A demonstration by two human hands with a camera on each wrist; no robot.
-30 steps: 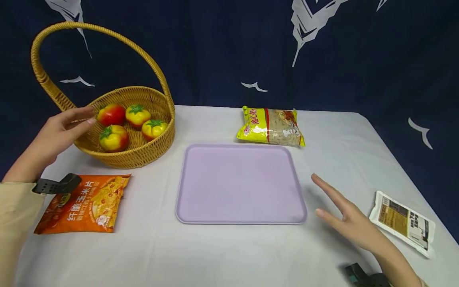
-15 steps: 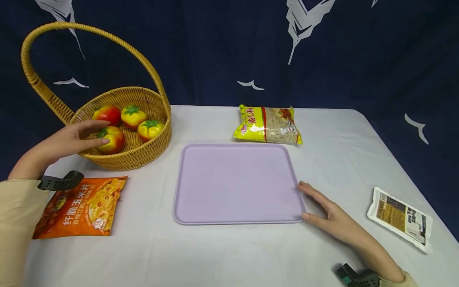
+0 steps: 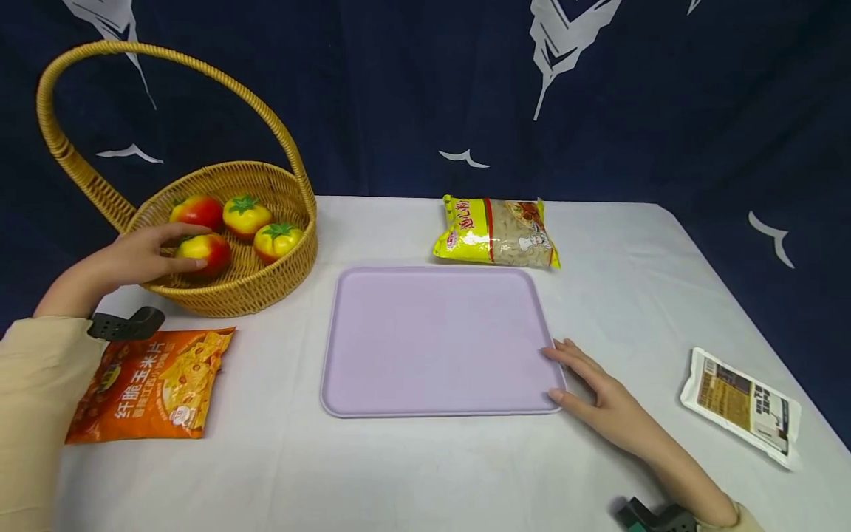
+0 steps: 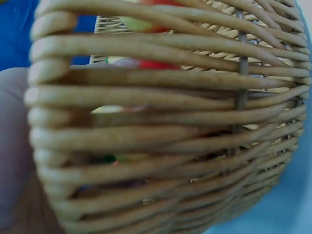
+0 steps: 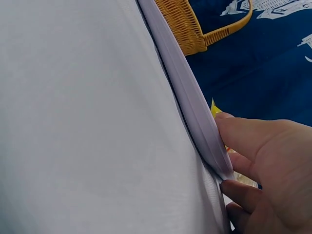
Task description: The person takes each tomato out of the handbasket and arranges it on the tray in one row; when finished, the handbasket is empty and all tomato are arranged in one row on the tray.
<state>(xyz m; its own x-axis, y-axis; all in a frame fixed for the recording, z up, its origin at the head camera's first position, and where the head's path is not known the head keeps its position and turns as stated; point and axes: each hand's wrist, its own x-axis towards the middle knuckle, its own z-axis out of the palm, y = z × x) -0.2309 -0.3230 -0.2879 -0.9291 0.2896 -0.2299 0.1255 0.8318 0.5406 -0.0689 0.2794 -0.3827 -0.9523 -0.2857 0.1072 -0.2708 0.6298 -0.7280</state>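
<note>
Your left hand (image 3: 142, 255) is over the rim of the wicker basket (image 3: 292, 272), left of the tray, thumb in front and fingers behind, pinching a red-and-yellow fruit (image 3: 216, 255). That fruit sits inside the basket, on the side away from the tray, and from your left wrist the weave blocks most of the grip. Your right hand (image 3: 608, 403) is at the lavender tray (image 3: 442, 340), fingers relaxed and spread apart, tips touching its right edge by the near corner.

Three more fruits share the basket with yours: a redder one (image 3: 202, 212), a yellow one with green leaves (image 3: 246, 218), and another yellow one (image 3: 277, 242) closest to the tray. Nearer you, left of the tray, there's an orange snack bag (image 3: 169, 384), lying flat below your left wristband (image 3: 126, 325). Just behind the tray's far edge, toward its right end, lies a yellow bag (image 3: 499, 233). A white packet (image 3: 741, 410) lies slanted, well apart to the tray's right. Under the tray runs a white tablecloth (image 3: 425, 473); behind it hangs a dark blue cloth (image 3: 372, 89).
</note>
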